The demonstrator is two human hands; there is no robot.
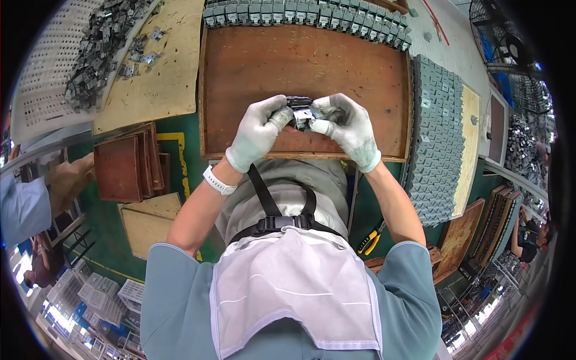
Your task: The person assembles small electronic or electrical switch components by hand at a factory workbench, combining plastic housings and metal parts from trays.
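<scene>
Both my hands wear light knit gloves and meet over the near edge of a brown wooden board (264, 60). My left hand (258, 129) and my right hand (348, 126) together grip one small black and silver metal part (301, 111), fingers curled around its ends. A white wristband (217, 181) is on my left wrist. How the part's pieces fit is hidden by my fingers.
A row of grey parts (312, 13) lines the board's far edge, and a stacked mass of them (435, 138) stands at right. A perforated tray of loose metal pieces (90, 54) lies far left. Small wooden boards (123, 168) are stacked at left. Another person's arm (36, 195) reaches in from the left.
</scene>
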